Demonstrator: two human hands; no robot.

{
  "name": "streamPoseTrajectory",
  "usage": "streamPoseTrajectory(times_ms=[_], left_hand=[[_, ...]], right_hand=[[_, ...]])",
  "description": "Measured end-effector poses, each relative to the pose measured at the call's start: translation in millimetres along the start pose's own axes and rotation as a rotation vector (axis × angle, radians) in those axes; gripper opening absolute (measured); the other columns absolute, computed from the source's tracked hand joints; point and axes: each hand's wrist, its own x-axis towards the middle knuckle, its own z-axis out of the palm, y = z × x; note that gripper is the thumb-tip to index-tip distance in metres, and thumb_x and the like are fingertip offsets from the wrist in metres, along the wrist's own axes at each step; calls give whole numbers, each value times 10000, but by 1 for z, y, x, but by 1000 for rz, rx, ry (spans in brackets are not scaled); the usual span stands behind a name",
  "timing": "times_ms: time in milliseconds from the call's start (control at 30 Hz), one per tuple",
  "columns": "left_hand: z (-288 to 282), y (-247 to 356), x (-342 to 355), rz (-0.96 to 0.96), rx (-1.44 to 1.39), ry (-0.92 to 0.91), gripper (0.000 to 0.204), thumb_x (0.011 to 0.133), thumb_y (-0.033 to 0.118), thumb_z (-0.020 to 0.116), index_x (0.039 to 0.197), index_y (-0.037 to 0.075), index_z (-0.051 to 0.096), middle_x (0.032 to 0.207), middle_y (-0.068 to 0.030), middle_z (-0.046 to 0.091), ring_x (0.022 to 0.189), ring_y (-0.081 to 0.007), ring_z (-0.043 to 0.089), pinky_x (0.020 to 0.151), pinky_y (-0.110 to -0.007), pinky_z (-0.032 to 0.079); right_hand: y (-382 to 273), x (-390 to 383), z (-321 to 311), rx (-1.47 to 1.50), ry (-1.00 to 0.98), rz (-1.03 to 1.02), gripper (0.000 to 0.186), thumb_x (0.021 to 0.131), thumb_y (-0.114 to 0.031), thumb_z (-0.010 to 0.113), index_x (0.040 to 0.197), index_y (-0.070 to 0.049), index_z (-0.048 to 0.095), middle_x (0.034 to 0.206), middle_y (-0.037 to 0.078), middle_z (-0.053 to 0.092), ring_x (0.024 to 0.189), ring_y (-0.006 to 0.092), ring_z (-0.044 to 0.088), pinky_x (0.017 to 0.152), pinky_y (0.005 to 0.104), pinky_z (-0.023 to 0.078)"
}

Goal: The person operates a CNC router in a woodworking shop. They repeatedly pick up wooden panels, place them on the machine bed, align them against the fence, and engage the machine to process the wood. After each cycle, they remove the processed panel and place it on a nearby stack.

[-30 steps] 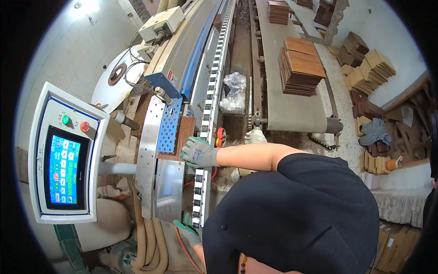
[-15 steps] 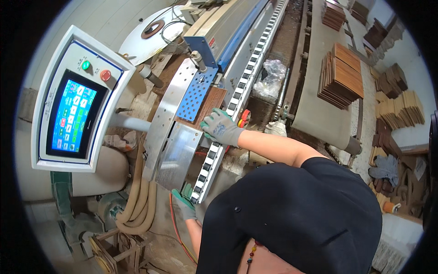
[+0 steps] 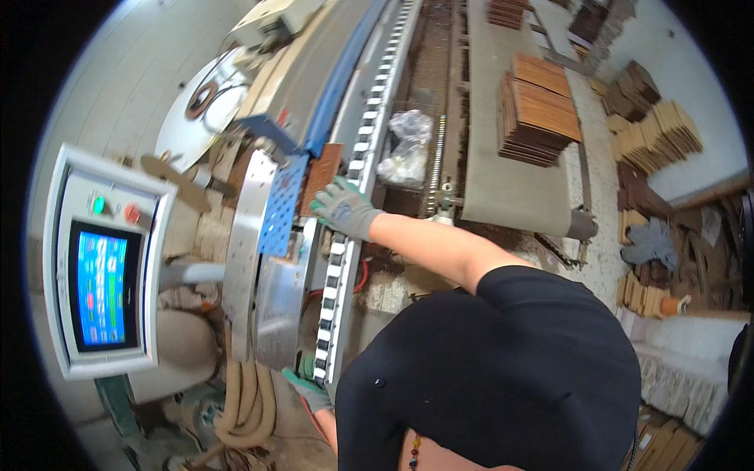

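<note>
My right hand (image 3: 345, 206), in a grey-and-green glove, rests with fingers spread on a reddish-brown wood-grain board (image 3: 326, 159). The board lies beside a perforated blue plate (image 3: 283, 204), along a black-and-white roller track (image 3: 336, 275) of a long machine. My left hand (image 3: 309, 383), gloved likewise, is low by the near end of that track and a steel plate (image 3: 279, 314), its fingers apart and partly obscured. Neither hand is seen gripping anything.
A control panel with a lit screen (image 3: 102, 286) stands at left. At right, stacked brown boards (image 3: 538, 118) ride on a belt conveyor (image 3: 510, 200), with more stacks (image 3: 656, 125) along the wall. A wire basket of clear plastic (image 3: 404, 149) sits between machine and conveyor. Hoses (image 3: 243, 400) lie below.
My right hand and the board under it have moved farther along the track, away from me. My left hand stays at the near end. The whole view has shifted as my head moved.
</note>
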Motion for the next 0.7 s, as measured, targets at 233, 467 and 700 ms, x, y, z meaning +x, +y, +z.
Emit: streamPoseTrajectory(times_ms=[233,467,700], left_hand=[[8,5,0,26,-25,23,834,966,730,434,1415,38,558,1367,-157,621,1187,-277,606,1028,-407,480],[18,6,-1,29,-14,59,839,962,729,443,1424,36,549,1386,-161,606,1204,-284,596,1043,-416,470],[24,7,-5,39,-19,85,845,957,727,453,1433,34,540,1405,-166,592,1222,-292,586,1057,-426,460]], right_hand=[[132,-38,-54,205,224,394,397,874,-429,657,1114,-117,709,1126,100,692,1088,285,634,1019,443,447],[383,-282,-114,-387,588,1243,745,838,-499,729,1392,-28,566,1391,217,596,1255,374,587,1061,470,455],[459,-395,-42,1191,829,1492,665,859,-481,797,1433,-228,576,1240,-1,686,1023,170,631,867,369,480]])
